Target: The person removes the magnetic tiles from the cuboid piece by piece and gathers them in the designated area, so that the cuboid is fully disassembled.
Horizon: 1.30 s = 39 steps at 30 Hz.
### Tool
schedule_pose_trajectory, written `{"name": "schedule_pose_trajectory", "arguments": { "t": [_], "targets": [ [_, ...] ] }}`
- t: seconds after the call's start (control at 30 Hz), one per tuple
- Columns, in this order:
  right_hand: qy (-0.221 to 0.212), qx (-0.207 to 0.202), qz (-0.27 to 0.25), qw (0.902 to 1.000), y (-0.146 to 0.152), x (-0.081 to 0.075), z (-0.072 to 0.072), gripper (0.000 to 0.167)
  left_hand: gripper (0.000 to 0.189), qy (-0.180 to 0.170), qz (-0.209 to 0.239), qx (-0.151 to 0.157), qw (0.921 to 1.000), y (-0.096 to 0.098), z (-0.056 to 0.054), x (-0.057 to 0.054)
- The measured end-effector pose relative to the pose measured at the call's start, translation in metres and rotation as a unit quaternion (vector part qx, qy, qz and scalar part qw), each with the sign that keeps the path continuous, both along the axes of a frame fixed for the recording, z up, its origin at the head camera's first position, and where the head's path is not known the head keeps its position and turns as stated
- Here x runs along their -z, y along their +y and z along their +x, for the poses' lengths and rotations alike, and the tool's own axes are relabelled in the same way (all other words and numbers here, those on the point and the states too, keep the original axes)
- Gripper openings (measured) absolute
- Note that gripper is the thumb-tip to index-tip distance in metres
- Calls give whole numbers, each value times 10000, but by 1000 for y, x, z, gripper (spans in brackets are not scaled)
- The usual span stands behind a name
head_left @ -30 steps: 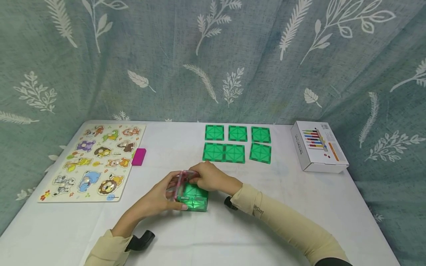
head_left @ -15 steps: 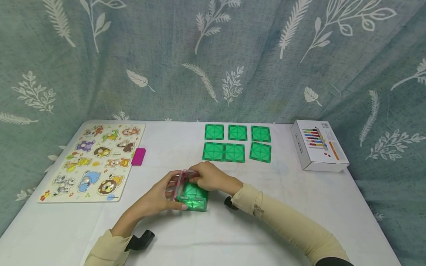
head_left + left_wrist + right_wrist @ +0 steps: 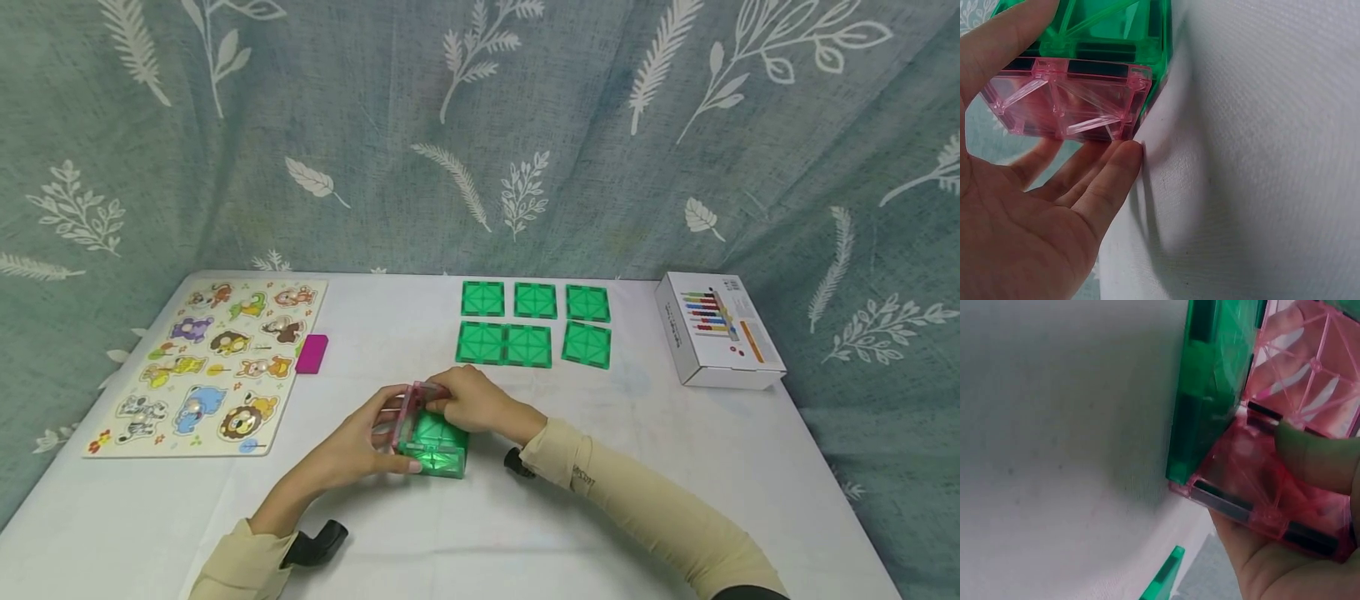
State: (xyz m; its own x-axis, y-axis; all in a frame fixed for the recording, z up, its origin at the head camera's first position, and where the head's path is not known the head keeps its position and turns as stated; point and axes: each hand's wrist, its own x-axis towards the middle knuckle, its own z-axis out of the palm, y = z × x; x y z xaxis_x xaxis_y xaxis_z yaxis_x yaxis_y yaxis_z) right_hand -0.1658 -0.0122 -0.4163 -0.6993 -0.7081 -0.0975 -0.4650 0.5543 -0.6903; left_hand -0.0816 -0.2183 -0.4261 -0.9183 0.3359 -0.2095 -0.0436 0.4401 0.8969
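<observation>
Translucent magnetic tiles form an open box between my hands on the white table. A green tile (image 3: 438,429) lies at its bottom, and another green tile (image 3: 441,461) stands along the near side. Pink tiles make the left wall (image 3: 1079,103) and the far wall (image 3: 1241,478). My left hand (image 3: 348,446) holds the box from the left, thumb over the near green tile and fingers along the left pink wall. With its thumb inside the box and its fingers outside, my right hand (image 3: 483,402) pinches the far pink tile.
Several flat green tiles (image 3: 529,346) lie beyond my right hand. An animal puzzle board (image 3: 213,358) is at the left, with a magenta block (image 3: 312,354) by its right edge. A white box (image 3: 720,329) sits at the far right. A patterned curtain (image 3: 375,150) hangs behind the table.
</observation>
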Motion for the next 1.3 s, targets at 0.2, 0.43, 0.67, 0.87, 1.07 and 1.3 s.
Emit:
{"name": "schedule_pose_trajectory", "arguments": {
  "t": [0.2, 0.43, 0.67, 0.87, 1.07, 1.3],
  "targets": [
    [54, 473, -170, 9987, -1, 2, -1, 15, 101, -151, 97, 106, 9998, 0, 2, 2],
    [288, 559, -220, 9978, 6, 4, -6, 18, 101, -140, 127, 180, 9997, 0, 4, 2],
    [135, 663, -223, 9975, 15, 6, -10, 28, 97, -142, 231, 217, 9994, 0, 4, 3],
    [-193, 863, -224, 9958, 23, 6, -15, 29, 98, -130, 298, 248, 9992, -2, 5, 3],
    [-221, 877, -207, 9957, 30, 5, -21, 33, 98, -57, 284, 257, 9992, -4, 6, 2],
    [-249, 1086, 90, 9937, 39, 3, -28, 56, 98, -47, 214, 269, 9994, -5, 7, 0]
  ]
}}
